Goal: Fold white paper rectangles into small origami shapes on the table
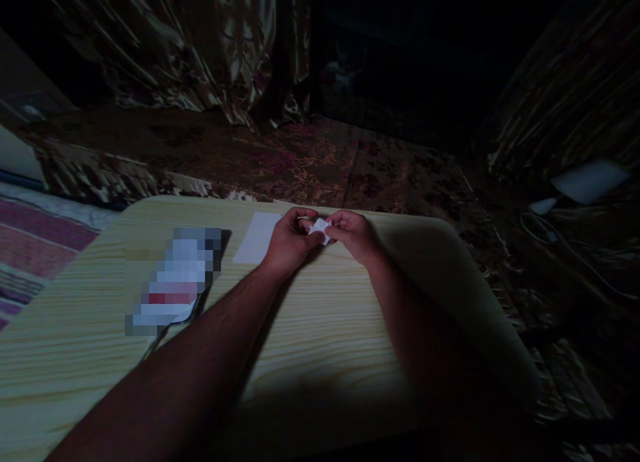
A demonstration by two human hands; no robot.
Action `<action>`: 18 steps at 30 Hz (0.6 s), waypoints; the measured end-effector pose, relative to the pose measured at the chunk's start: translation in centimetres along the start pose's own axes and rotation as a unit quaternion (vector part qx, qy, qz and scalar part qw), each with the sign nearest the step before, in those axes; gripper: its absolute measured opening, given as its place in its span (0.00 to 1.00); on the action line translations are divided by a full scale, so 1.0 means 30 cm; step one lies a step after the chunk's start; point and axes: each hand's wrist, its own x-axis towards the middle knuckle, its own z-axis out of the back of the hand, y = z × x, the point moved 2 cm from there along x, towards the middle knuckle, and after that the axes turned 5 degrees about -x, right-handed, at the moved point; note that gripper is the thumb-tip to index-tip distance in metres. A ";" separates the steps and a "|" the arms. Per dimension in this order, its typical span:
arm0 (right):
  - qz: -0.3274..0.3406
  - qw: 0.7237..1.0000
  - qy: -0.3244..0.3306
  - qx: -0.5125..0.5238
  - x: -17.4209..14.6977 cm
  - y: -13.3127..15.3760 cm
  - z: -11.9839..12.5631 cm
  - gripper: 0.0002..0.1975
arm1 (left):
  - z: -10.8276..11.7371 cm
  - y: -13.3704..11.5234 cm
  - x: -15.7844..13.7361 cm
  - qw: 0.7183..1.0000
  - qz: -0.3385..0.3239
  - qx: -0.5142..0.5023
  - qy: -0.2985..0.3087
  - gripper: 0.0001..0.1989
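Near the far edge of the table, a small folded piece of white paper (321, 229) is pinched between both of my hands. My left hand (291, 239) grips its left side, with the thumb in front and the fingers curled behind. On the other side, my right hand (354, 233) is closed on the paper's right edge between thumb and fingers. A flat white sheet of paper (255, 238) lies on the table just left of my left hand, partly behind it. The dim light hides the finer folds.
The light wood-grain table (320, 329) has rounded corners. A phone-like object (173, 282), blurred out by blocks, lies on its left with a cable. Patterned curtains (240, 49) hang beyond. A white device (590, 181) with a cord sits at the right; striped fabric (35, 242) at the left.
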 end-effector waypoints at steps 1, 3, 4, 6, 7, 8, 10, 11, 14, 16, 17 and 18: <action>0.000 1.000 0.000 -0.011 -0.001 0.002 -0.002 0.09 | 0.000 0.000 -0.001 1.000 -0.005 -0.001 -0.003 0.24; 0.001 1.000 0.002 -0.031 -0.003 0.004 -0.005 0.07 | -0.002 -0.002 -0.002 1.000 -0.013 -0.006 -0.006 0.23; 0.002 0.999 0.004 -0.041 -0.003 0.005 -0.006 0.07 | -0.003 -0.003 -0.002 1.000 -0.014 -0.010 -0.007 0.23; 0.000 0.998 0.005 -0.055 -0.004 0.005 -0.007 0.07 | -0.004 -0.006 -0.004 1.000 -0.010 -0.015 -0.010 0.22; 0.000 0.998 0.005 -0.059 -0.005 0.005 -0.006 0.07 | -0.005 -0.007 -0.005 1.000 -0.006 -0.015 -0.010 0.21; 0.000 0.998 0.005 -0.062 -0.005 0.005 -0.006 0.07 | -0.005 -0.008 -0.006 1.000 -0.003 -0.015 -0.009 0.21; 0.003 0.998 0.005 -0.065 -0.005 0.005 -0.005 0.06 | -0.006 -0.009 -0.008 1.000 -0.002 -0.009 -0.005 0.19; 0.005 0.998 0.006 -0.068 -0.005 0.004 -0.004 0.06 | -0.006 -0.009 -0.008 1.000 -0.002 -0.006 -0.003 0.19; 0.011 0.997 0.008 -0.077 -0.005 0.000 -0.002 0.06 | -0.005 -0.004 -0.009 1.000 0.003 0.005 0.005 0.16; 0.011 0.997 0.010 -0.075 -0.005 -0.004 0.000 0.05 | -0.003 0.002 -0.008 1.000 0.009 0.014 0.010 0.15; 0.011 0.997 0.009 -0.073 -0.005 -0.006 0.001 0.05 | -0.002 0.005 -0.007 1.000 0.010 0.019 0.010 0.15; 0.012 0.997 0.009 -0.070 -0.005 -0.007 0.001 0.05 | -0.001 0.007 -0.006 1.000 0.010 0.023 0.011 0.15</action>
